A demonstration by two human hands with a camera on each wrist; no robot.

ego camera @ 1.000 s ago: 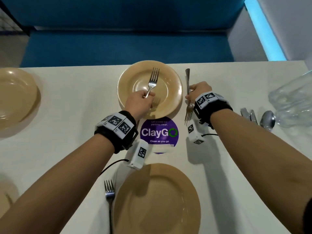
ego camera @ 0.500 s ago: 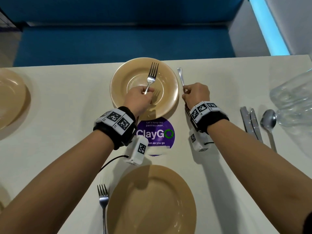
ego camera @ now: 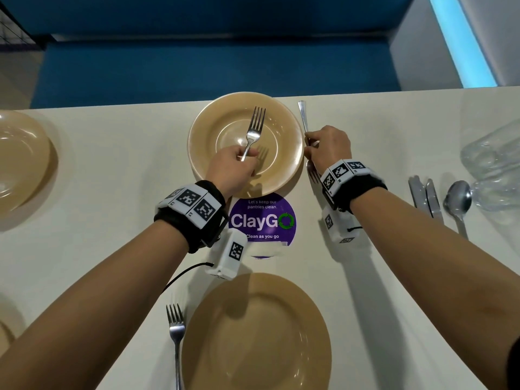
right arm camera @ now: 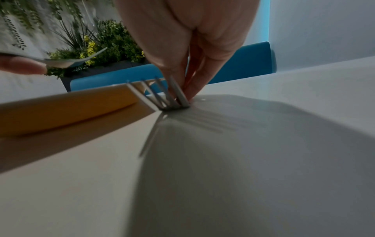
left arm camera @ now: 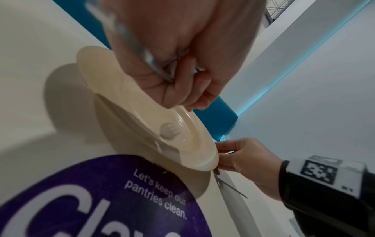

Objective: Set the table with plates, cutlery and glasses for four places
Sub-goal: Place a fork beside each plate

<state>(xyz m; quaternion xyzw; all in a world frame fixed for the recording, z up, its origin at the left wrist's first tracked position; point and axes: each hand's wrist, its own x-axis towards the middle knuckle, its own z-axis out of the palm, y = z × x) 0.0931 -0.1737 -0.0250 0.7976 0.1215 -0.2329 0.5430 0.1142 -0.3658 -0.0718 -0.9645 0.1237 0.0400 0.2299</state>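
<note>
A tan far plate (ego camera: 213, 130) sits at the table's far edge. My left hand (ego camera: 247, 157) grips a fork (ego camera: 254, 128) by its handle and holds it above that plate, tines pointing away; the handle in my curled fingers (left arm camera: 188, 89) is blurred. My right hand (ego camera: 309, 144) pinches a second fork (ego camera: 303, 116) just right of the plate, handle pointing away. Its tines (right arm camera: 160, 94) point toward me and its head touches the table beside the plate rim (right arm camera: 61, 109). A near plate (ego camera: 256, 333) has a third fork (ego camera: 176, 330) on its left.
Another tan plate (ego camera: 19, 161) lies at the far left. Two knives (ego camera: 425, 195), a spoon (ego camera: 457, 198) and clear glasses (ego camera: 495, 161) are at the right. A purple ClayGo sticker (ego camera: 261, 218) is between the two middle plates. A blue bench runs behind the table.
My right hand has slid its fork a little farther away along the plate's right side, and the tines now lie under my wrist. The left hand still holds its fork over the plate.
</note>
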